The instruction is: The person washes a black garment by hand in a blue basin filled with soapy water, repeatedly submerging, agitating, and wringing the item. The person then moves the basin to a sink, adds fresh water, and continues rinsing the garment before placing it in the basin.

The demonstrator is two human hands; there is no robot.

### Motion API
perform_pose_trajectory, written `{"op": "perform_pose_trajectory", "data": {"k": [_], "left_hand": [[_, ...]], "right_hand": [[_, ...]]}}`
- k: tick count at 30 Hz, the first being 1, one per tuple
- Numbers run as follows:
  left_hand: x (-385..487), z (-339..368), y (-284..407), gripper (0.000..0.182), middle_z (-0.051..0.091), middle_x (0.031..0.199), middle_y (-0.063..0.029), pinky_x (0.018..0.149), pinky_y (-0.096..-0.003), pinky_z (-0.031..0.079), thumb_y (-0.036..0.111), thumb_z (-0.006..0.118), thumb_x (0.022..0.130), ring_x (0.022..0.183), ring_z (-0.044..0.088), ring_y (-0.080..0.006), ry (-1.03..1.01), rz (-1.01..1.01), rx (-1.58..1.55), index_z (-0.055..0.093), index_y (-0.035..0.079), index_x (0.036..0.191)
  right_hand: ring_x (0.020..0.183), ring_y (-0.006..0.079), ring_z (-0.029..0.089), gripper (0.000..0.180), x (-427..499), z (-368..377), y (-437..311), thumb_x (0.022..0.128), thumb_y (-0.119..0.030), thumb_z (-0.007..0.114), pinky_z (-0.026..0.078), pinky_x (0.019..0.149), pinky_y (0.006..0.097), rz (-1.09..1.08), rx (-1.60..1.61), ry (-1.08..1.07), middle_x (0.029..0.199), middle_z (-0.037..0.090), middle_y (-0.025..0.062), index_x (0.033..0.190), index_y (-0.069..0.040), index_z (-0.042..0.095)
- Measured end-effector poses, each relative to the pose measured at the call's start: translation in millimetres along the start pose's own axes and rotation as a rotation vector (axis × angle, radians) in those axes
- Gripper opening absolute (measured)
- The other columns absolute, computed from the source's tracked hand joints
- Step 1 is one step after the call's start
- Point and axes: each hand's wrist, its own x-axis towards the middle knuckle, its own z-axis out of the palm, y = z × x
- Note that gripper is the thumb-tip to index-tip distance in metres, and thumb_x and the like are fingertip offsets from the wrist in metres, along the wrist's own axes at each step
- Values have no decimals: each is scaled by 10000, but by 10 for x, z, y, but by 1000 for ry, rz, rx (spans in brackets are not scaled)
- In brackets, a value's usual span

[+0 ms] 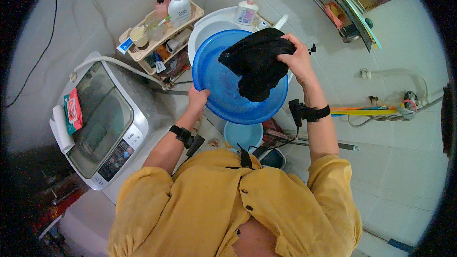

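Observation:
My left hand grips the left rim of a blue plastic basin, thumb over the edge. The basin rests on or just over the white washbasin, tilted towards me; whether it bears on the sink I cannot tell. In my right hand is a bunched piece of black cloth, pinched at its right side. The cloth hangs over the right half of the basin and hides part of its inside. Some bluish liquid or wet sheen shows at the basin's bottom, too blurred to tell which.
A top-loading washing machine stands at left with a wipes packet on its lid. A beige shelf rack holds pump bottles and a cup. A light-blue bucket sits below the basin. A glass shelf juts from the right wall.

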Motion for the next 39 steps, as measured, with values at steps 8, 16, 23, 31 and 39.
{"op": "perform_pose_trajectory", "data": {"k": [8, 16, 23, 31, 39], "left_hand": [[51, -21, -53, 433, 620, 988, -69, 777, -335, 483, -31, 546, 721, 852, 573, -188, -17, 17, -19, 531, 20, 1150], [62, 22, 35, 397, 609, 938, -58, 737, -305, 471, -18, 547, 712, 805, 555, -168, -27, 40, 1, 546, 25, 1107], [65, 1, -43, 422, 610, 947, -55, 752, -306, 472, -37, 548, 701, 824, 565, -178, -32, 62, -82, 538, 24, 1118], [91, 7, -23, 423, 609, 961, -43, 758, -301, 476, -47, 550, 700, 829, 572, -164, -24, 7, -48, 546, 11, 1119], [107, 32, -15, 383, 587, 903, -30, 699, -288, 460, -51, 542, 702, 778, 545, -154, -39, 15, -66, 543, 25, 1077]], "right_hand": [[854, 147, 560, 335, 36, 382, 652, 660, 43, 643, 457, 785, 279, -43, -88, 19, 850, 557, 19, 968, -53, 554], [1388, 475, 207, 867, -225, 784, 1048, 693, -289, 805, 335, 1021, 633, 24, -785, -408, 1552, 141, 190, 1417, -335, 330], [1411, 504, 105, 1046, -221, 1215, 1335, 667, -634, 730, 306, 1079, 593, 251, -900, -853, 1592, -25, 151, 1512, -344, 186], [1404, 450, 202, 977, -116, 1158, 1568, 687, -539, 758, 314, 1101, 512, 246, -830, -894, 1579, 82, 171, 1492, -240, 290], [1215, 371, 490, 521, -508, 369, 1460, 791, -231, 707, 393, 1035, 426, 55, -467, 28, 1314, 505, 238, 1245, -31, 550]]}}
